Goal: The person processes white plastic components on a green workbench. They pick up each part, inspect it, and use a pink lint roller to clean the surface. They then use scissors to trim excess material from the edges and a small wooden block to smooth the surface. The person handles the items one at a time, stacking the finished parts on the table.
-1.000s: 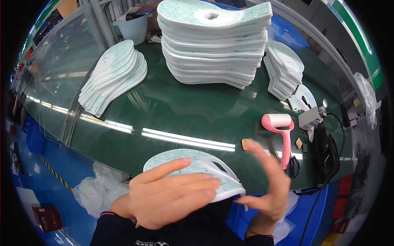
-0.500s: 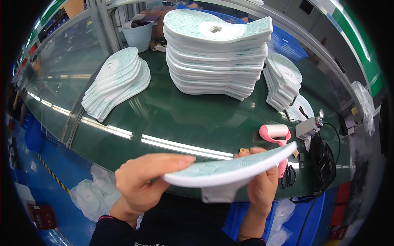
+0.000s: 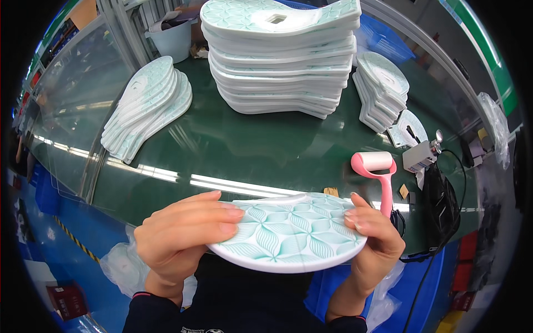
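Observation:
Between my hands is a white panel [image 3: 294,236] with a rounded edge and a green leaf-like pattern, its patterned face tilted up toward me. My left hand [image 3: 180,238] grips its left end, fingers over the top face. At the opposite end my right hand [image 3: 375,238] holds the rim, fingertips on the pattern. The undersides of both thumbs' grips are hidden. Beyond stands a tall stack of like panels [image 3: 277,72], the top one with a squarish hole. Smaller panels are piled at the left [image 3: 147,105] and the right [image 3: 380,89].
A pink-handled lint roller [image 3: 383,177] lies right of the panel, beside a black bag [image 3: 438,211] and a small white bottle [image 3: 419,157] with a metal top. Behind are a pale bucket [image 3: 172,41] and a blue basket [image 3: 383,41]. Plastic bags [image 3: 125,266] hang below the table edge.
The panel has turned from nearly edge-on so that its patterned face shows broadly. Both hands keep their hold, with the right fingers now over the top face. The view has shifted slightly.

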Tool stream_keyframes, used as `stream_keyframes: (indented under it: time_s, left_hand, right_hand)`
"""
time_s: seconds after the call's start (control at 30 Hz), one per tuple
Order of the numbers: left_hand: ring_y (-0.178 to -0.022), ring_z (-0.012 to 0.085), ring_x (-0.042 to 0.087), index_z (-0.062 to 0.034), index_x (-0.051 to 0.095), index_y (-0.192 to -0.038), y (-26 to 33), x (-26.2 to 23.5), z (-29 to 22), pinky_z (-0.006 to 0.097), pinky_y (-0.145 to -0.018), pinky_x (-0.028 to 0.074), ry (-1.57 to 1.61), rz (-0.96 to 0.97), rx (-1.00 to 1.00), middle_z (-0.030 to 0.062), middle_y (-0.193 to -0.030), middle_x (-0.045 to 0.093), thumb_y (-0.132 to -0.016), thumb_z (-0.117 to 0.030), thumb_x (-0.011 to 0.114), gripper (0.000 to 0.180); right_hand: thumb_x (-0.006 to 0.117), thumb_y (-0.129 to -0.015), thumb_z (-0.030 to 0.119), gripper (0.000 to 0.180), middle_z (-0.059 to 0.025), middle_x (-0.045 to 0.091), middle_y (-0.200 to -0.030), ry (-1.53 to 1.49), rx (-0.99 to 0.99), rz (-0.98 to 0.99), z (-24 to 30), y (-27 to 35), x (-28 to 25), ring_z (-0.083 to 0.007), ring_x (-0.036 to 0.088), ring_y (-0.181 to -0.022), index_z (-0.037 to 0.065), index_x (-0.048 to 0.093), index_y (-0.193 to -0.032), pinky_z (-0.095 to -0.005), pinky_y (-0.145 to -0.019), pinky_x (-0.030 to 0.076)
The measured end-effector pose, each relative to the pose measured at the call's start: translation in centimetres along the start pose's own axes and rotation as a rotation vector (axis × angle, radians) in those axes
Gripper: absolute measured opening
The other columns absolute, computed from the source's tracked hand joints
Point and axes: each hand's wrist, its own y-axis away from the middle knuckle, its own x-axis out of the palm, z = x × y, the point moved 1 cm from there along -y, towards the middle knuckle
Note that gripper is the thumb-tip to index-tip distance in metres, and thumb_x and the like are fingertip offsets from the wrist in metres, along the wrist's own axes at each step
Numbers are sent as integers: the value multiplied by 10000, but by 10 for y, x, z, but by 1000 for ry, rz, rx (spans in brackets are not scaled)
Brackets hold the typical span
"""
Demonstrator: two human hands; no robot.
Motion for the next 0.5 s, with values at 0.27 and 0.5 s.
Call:
stream_keyframes:
  time_s: [0.27,0.5]
  left_hand:
    - [-752,246,663,-36,650,-773,7,-2,0,396,-776,509,28,-25,-32,122,-767,669,-717,-21,613,69]
    - [-743,245,663,-44,650,-772,9,-1,-1,396,-777,508,11,-32,-33,115,-764,670,-702,-24,629,76]
  right_hand:
    - [632,-609,-73,184,-86,666,-736,35,-19,7,9,1,-1,-238,646,-782,32,667,-756,-444,-883,439]
    - [624,-624,-78,197,-84,669,-746,47,-22,24,9,2,-3,-234,646,-787,30,673,-781,-440,-881,443]
